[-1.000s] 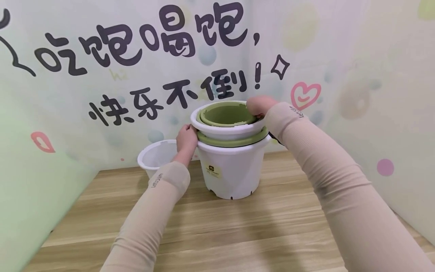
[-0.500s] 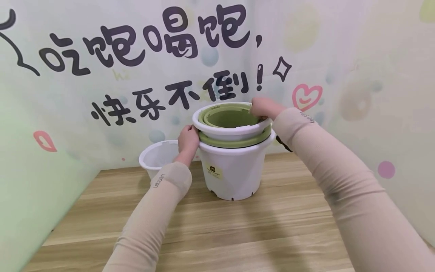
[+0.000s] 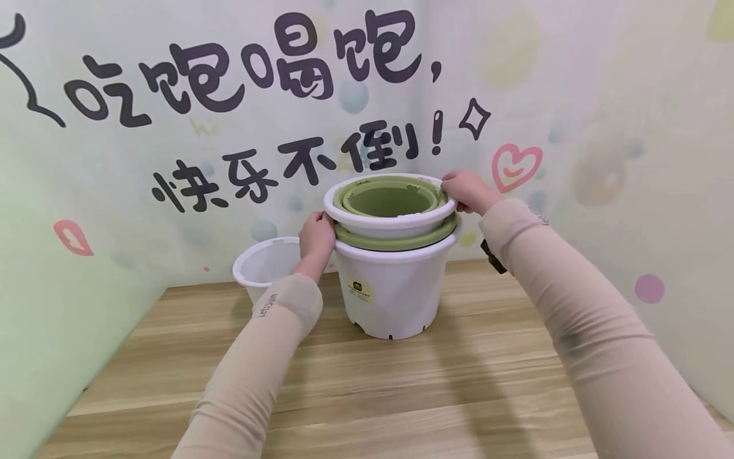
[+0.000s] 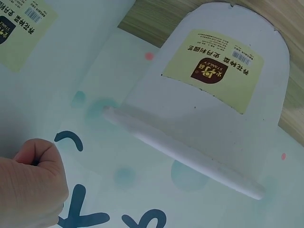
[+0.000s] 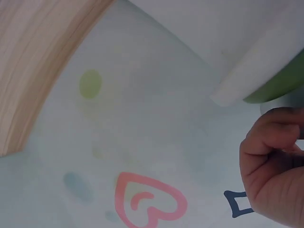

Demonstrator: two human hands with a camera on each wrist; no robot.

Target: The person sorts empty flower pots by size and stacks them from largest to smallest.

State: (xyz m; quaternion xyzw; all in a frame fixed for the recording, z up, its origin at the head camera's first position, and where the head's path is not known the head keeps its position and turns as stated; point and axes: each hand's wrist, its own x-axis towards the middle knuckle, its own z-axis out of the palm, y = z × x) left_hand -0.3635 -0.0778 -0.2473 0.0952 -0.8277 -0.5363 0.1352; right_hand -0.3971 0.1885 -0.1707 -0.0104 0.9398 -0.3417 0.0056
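A nested stack of flower pots stands upright on the table. At its bottom is a large white flower pot [image 3: 395, 287] with a yellow label. Above it show a green pot rim [image 3: 395, 241], an upper white flower pot [image 3: 373, 222] and green inner pots [image 3: 390, 199]. My left hand [image 3: 316, 239] grips the stack's left side near the lower rims; its fingertips are hidden, so which rim it holds is unclear. On the right, my right hand [image 3: 470, 190] pinches the upper white pot's rim. Curled fingers [image 5: 270, 137] show beside a green rim in the right wrist view.
A smaller white pot [image 3: 249, 274] stands left of the stack, partly behind the left forearm. Its yellow label [image 4: 213, 69] shows in the left wrist view. Printed walls [image 3: 573, 95] close in the wood-grain table [image 3: 373, 395] behind and at the sides.
My right hand has moved right, from the green inner pots' rim out to the upper white pot's rim. The left hand and the stack stay nearly where they were.
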